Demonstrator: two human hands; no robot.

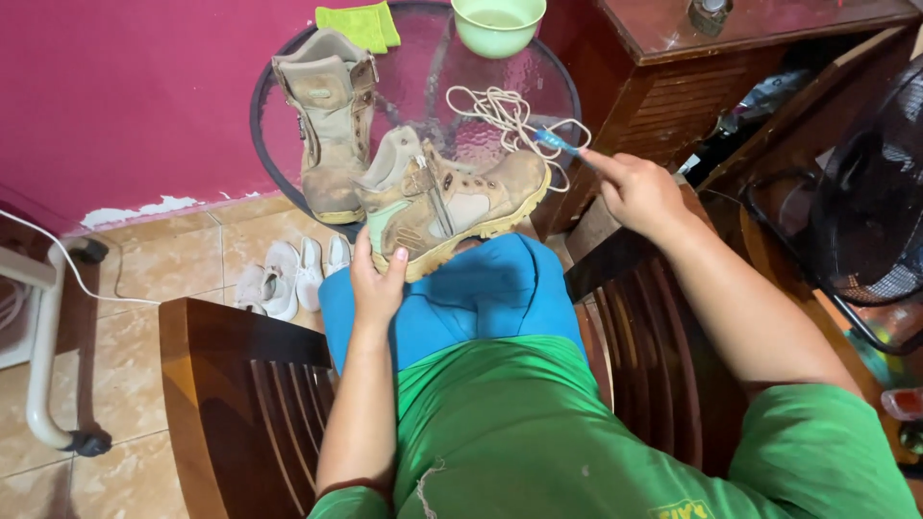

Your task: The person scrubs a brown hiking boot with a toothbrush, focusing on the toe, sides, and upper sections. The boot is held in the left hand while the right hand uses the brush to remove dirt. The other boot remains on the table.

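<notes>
My left hand [377, 279] is closed around the heel end of the worn tan leather lace-up boot [452, 204], thumb up on the near side wall, fingers wrapped under the sole. The boot lies tipped on its side across my blue-clad knee [461, 293], toe pointing right, tongue pulled open, eyelets unlaced.

My right hand [639, 192] sits just right of the toe, pinched nearly shut. Thumb and forefinger clamp the blue plastic-tipped end [556, 142] of the loose cream-coloured bootlace [500, 113]. The rest of the lace lies in loops on the round glass-topped table with the dark rim [274, 72], just beyond the toe.

I'm seated in a dark wooden slatted chair [240, 384], arms either side of me.

Floor, left of my knee: pair of small white sneakers [288, 274] on beige tiles, near the table base.

On the glass, left of the held one: second matching tan boot [332, 125], upright, toe toward me, pale green label patch on its tongue [334, 93], print too small to tell.

Far edge of the table: folded lime-green cloth [361, 24], and just right of it a pale green plastic bowl [498, 24].

Right side: dark wooden cabinet [673, 96], and a black wire-guard fan [870, 202] at the frame edge.
</notes>
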